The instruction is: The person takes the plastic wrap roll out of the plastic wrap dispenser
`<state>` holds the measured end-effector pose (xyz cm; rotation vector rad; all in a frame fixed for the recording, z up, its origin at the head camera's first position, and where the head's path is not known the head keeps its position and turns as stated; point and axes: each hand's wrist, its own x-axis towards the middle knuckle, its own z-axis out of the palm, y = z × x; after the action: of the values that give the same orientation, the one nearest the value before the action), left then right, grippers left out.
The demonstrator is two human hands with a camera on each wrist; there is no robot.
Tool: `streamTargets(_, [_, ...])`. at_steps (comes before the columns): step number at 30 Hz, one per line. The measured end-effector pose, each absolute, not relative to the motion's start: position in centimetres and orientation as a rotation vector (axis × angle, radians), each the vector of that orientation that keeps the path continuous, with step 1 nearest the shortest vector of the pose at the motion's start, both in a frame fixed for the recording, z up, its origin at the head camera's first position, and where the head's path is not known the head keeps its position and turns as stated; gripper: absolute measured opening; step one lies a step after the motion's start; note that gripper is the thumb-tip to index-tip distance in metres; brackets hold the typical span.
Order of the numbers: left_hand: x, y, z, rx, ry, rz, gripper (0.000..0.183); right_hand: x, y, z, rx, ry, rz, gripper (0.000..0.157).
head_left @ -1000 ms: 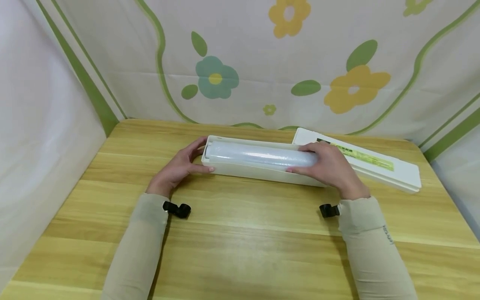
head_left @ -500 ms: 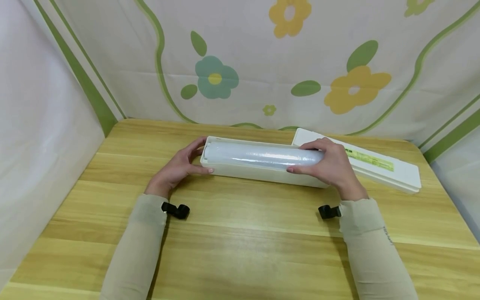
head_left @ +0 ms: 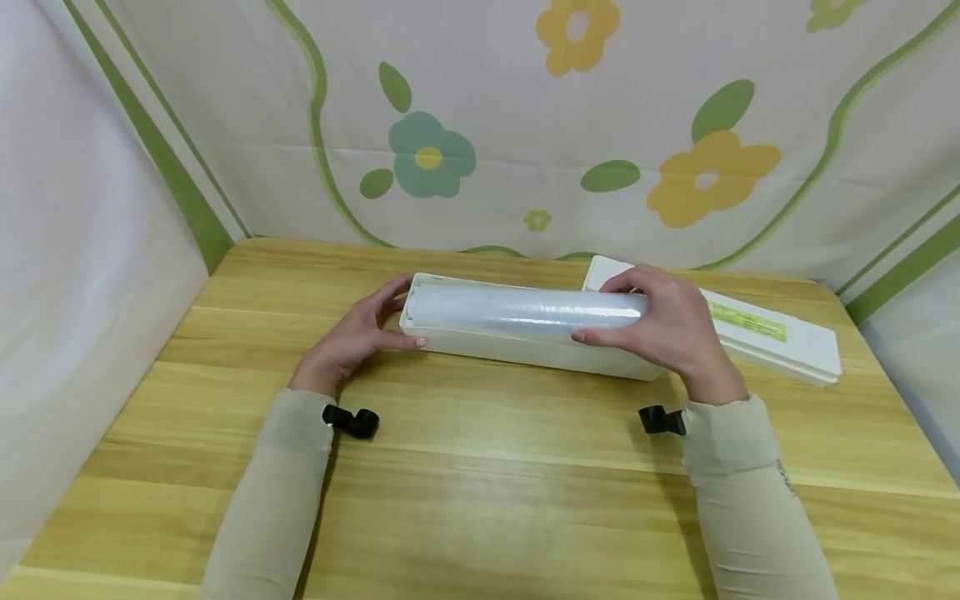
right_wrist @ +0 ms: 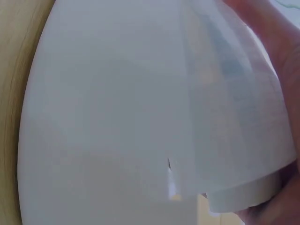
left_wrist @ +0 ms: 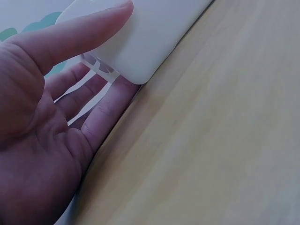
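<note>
A roll of clear plastic wrap [head_left: 510, 310] lies lengthwise in a long white open box [head_left: 517, 348] on the table. My right hand [head_left: 667, 329] grips the roll near its right end, thumb in front and fingers behind. That end is raised above the box rim, while the left end sits lower inside. In the right wrist view, the white core end [right_wrist: 243, 194] sticks out past the film [right_wrist: 234, 108]. With my left hand [head_left: 356, 337] I hold the box's left end, its thumb [left_wrist: 93, 30] on the front wall and fingers at the end and behind.
Behind and to the right lies a white lid [head_left: 813, 342] with a yellow-green label [head_left: 750, 321], partly hidden by my right hand. A flower-patterned cloth [head_left: 495, 108] hangs along the wooden table's [head_left: 480, 500] back edge.
The roll's right end has risen out of the box with my right hand, which has also shifted slightly right. My left hand stays on the box's left end.
</note>
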<state>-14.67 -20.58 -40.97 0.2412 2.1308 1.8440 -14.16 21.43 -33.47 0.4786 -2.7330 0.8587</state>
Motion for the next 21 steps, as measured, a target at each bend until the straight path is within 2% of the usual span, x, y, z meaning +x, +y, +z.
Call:
streamTargets(6, [-14.56,-20.57,-40.8,0.235,2.154,1.825,0.101,-14.13,21.42,-33.47,0.594,-2.702,0.814,0.058])
streamTargets(12, [-14.36,-20.5,-40.57,0.23,2.155,1.828,0.1,-14.12,21.49,-33.58,0.714,-2.674,0.593,0.093])
streamTargets(14, [-14.37,-20.5,-40.56,0.233,2.158,1.829,0.1,-14.14,21.52,-33.58,0.757,-2.66,0.532,0.099])
streamTargets(16, [-14.39,-20.52,-40.6,0.235,2.164,1.826,0.1,-14.16,21.51,-33.59,0.776,-2.667,0.504,0.097])
streamTargets(21, [-14.49,-20.49,-40.66,0.232,2.168,1.817,0.099,-14.24,21.45,-33.73,0.758,-2.718,0.511,0.08])
